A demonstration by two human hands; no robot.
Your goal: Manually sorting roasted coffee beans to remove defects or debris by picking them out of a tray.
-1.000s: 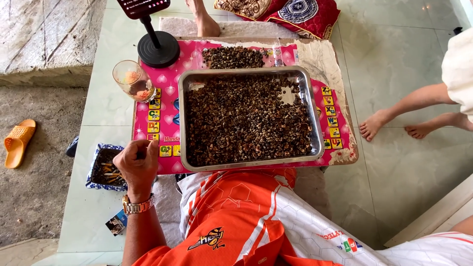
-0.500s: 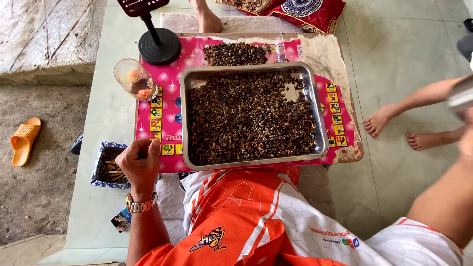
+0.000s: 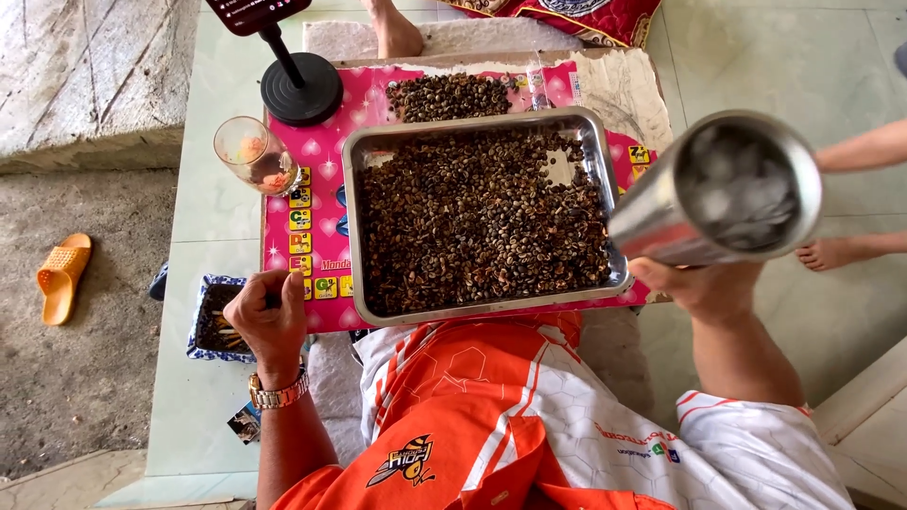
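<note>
Right hand (image 3: 697, 283) closed around the underside of a tall cylindrical stainless-steel cup (image 3: 718, 194), raised and tilted with its open mouth toward the camera; pale ice-like lumps show inside. The cup hangs above the right edge of the rectangular stainless-steel tray (image 3: 362, 156) filled with small brown seeds (image 3: 477, 222). The tray rests on a pink patterned board (image 3: 321, 142), which serves as the surface, with 1 loose heap of the same seeds (image 3: 449, 94) just beyond its far rim. Left hand (image 3: 269, 316) loosely curled, fingertips at the board's near-left edge, beside a blue-and-white patterned dish of cigarette butts (image 3: 215, 326); whether it grips anything cannot be told. A clear drinking glass (image 3: 250, 151) and a black round-based phone stand (image 3: 300, 87) occupy the far-left corner.
</note>
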